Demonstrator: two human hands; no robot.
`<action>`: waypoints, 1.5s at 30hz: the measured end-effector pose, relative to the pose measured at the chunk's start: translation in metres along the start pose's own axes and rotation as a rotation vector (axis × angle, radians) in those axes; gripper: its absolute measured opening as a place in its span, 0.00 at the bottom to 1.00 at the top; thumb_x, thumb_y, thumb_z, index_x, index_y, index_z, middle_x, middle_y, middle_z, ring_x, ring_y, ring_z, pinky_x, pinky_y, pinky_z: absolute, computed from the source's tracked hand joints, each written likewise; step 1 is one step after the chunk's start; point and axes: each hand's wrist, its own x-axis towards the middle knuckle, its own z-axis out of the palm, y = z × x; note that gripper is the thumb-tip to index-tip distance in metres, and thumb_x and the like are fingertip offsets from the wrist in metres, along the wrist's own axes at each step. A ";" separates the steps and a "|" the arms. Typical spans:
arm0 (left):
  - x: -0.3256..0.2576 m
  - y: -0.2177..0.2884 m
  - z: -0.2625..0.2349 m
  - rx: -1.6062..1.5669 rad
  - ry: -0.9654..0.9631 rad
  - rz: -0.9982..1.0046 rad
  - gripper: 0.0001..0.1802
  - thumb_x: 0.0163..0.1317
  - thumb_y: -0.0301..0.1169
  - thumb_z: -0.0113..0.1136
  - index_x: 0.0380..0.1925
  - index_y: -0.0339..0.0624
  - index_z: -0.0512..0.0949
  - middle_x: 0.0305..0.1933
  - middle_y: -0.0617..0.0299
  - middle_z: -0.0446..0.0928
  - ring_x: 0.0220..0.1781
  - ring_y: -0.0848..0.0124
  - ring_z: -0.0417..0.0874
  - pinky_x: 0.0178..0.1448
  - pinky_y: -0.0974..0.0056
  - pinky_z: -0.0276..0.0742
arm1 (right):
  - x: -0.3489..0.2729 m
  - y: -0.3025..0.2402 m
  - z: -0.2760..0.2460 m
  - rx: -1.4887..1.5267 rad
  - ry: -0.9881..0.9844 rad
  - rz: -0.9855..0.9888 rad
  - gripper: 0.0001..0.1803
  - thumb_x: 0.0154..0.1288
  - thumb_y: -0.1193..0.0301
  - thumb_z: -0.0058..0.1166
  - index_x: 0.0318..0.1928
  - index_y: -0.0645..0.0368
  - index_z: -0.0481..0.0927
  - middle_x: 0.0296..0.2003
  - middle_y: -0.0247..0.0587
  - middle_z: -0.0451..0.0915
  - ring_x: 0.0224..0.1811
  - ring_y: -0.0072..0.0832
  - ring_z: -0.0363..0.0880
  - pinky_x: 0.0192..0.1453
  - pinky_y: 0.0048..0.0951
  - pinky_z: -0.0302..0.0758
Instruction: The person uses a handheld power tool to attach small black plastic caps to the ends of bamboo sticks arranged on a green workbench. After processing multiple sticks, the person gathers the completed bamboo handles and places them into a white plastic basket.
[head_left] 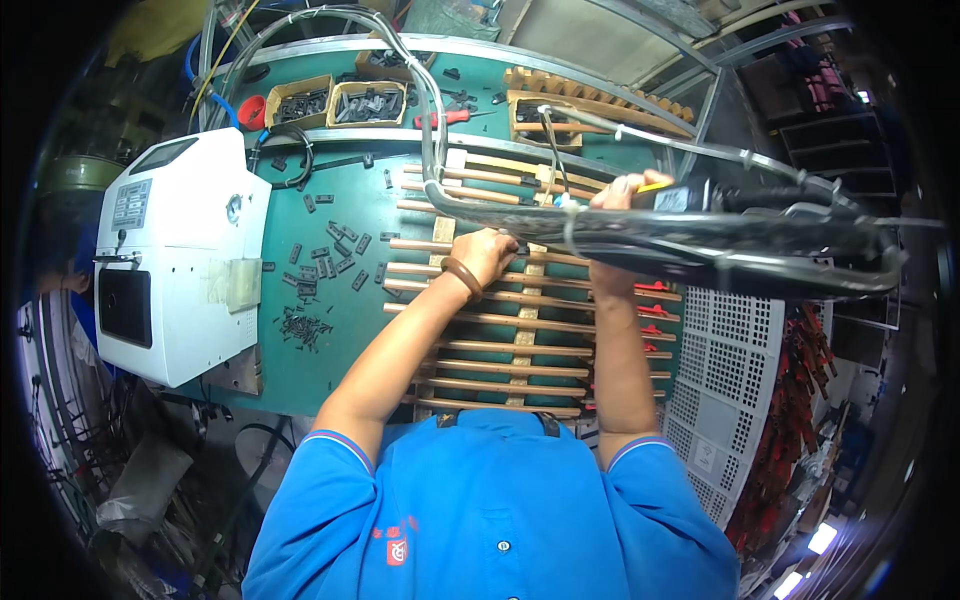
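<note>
My left hand [482, 258], with a brown bangle at its wrist, is over the row of wooden rods [520, 320]. Its fingertips are pressed together on a small black part [520, 249] lying on one rod; they partly cover it. To the right, my right hand [618, 192] is closed around a black power screwdriver [690, 197] with a yellow mark. A bundle of hoses and cables [680, 230] crosses in front and hides part of that hand and the tool. The rods lie side by side across light wooden slotted strips [524, 340]. Red clips [652, 310] sit near several right-hand rod ends.
A white machine [180, 260] stands left on the green table [350, 390]. Loose black parts [325, 262] and a heap of screws [303, 328] lie beside it. Boxes of parts [367, 104] and a red-handled screwdriver [450, 117] are behind. A white perforated panel [725, 375] borders the right.
</note>
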 end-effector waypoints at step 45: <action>0.017 0.024 -0.043 -0.075 -0.209 0.002 0.09 0.51 0.29 0.64 0.35 0.51 0.81 0.40 0.63 0.77 0.37 0.60 0.81 0.36 0.57 0.78 | 0.003 -0.017 0.025 -1.048 0.088 -0.723 0.20 0.51 0.80 0.54 0.48 0.66 0.70 0.37 0.40 0.77 0.35 0.28 0.77 0.47 0.26 0.73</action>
